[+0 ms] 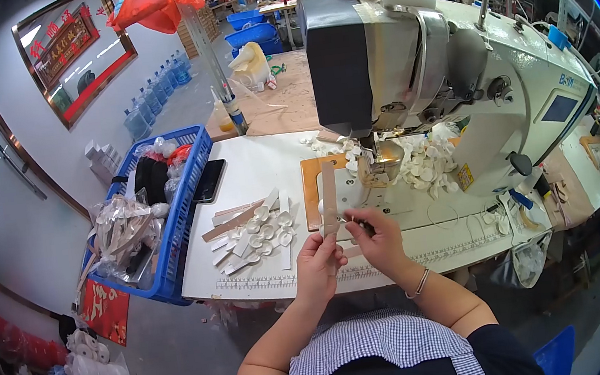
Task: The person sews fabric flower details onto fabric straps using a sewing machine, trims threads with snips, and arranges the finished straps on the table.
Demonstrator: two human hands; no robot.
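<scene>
My left hand point(320, 266) is closed on the lower end of a long beige strip point(328, 188), which stands up in front of the sewing machine's needle area. Close beside it, my right hand point(379, 241) is closed around a small dark tool point(361, 225), apparently thread snips, mostly covered by the fingers. The tool's tip is near the strip, but I cannot tell whether they touch. Left of my hands lies a pile of white strips with rounded ends point(257, 236), with several beige strips point(233, 222) among them. The sewing machine point(440, 50) stands just beyond, over an orange-brown plate point(313, 205).
More white rounded pieces point(428, 164) are heaped behind the needle. A black phone point(210, 181) lies by a blue basket point(173, 255) full of bagged parts. Along the table's front edge runs a ruler tape point(274, 279). A metal pole point(213, 63) rises at the back left.
</scene>
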